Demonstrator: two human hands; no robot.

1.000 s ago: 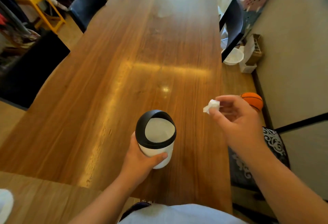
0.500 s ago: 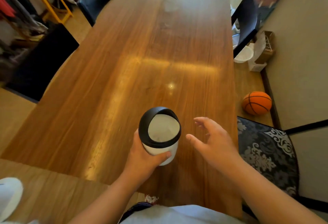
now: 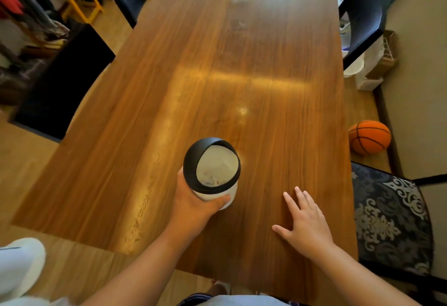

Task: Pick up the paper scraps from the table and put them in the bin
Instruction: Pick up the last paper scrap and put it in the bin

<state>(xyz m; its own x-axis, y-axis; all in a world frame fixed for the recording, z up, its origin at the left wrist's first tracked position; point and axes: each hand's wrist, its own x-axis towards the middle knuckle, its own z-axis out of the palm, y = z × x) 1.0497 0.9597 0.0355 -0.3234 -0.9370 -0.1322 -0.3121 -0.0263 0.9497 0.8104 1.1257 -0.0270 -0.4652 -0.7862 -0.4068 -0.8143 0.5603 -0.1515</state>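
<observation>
A small white bin point(image 3: 212, 172) with a black ring top stands on the long wooden table point(image 3: 242, 63) near its front edge. My left hand point(image 3: 196, 206) is wrapped around the bin's lower body from the left. Through the round opening I see the pale inside with something small and crumpled at the bottom. My right hand point(image 3: 304, 223) lies flat on the table to the right of the bin, fingers spread, holding nothing. No paper scrap shows on the tabletop.
An orange basketball point(image 3: 368, 137) lies on the floor to the right of the table. A patterned chair seat point(image 3: 391, 213) stands just right of my right hand. Dark chairs point(image 3: 362, 15) stand at both far sides. A white shoe point(image 3: 19, 267) is at the lower left.
One second ago my right hand held a white paper scrap to the right of the bin. The scrap has left the hand, which moved down and now rests open on the table.
</observation>
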